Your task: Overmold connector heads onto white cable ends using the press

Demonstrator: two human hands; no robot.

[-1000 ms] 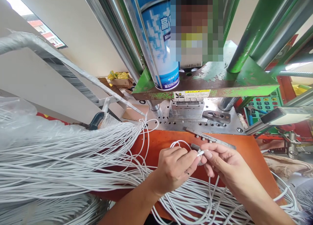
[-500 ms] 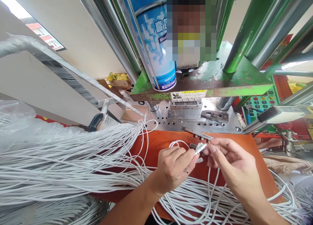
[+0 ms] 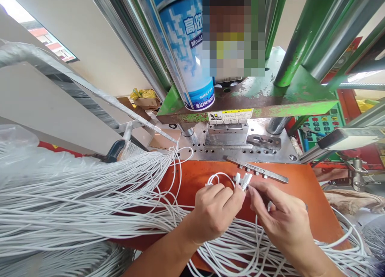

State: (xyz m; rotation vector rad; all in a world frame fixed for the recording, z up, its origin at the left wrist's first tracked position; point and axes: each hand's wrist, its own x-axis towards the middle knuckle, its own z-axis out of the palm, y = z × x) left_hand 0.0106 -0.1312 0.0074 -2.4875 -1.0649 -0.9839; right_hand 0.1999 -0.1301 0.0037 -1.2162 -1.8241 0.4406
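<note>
The left hand (image 3: pixel 218 207) pinches a small bunch of white plugs (image 3: pixel 247 180) at its fingertips — their long axes point up and away from it, fanning slightly. The right hand (image 3: pixel 284 213) has its bent thumb and forefinger just right of the plugs; whether it grips anything, I can't make out. Beyond both hands a metal bar (image 3: pixel 257 169) lies aslant on the tabletop (image 3: pixel 315 197) — cables (image 3: pixel 135 221) spread left of the left hand.

Person's left hand (image 3: pixel 215 211): bare, knuckles rounded. Right hand (image 3: pixel 284 213): bare, fingers slender. Left forearm (image 3: pixel 167 249), right forearm (image 3: pixel 319 259): bare to near edge.
</note>
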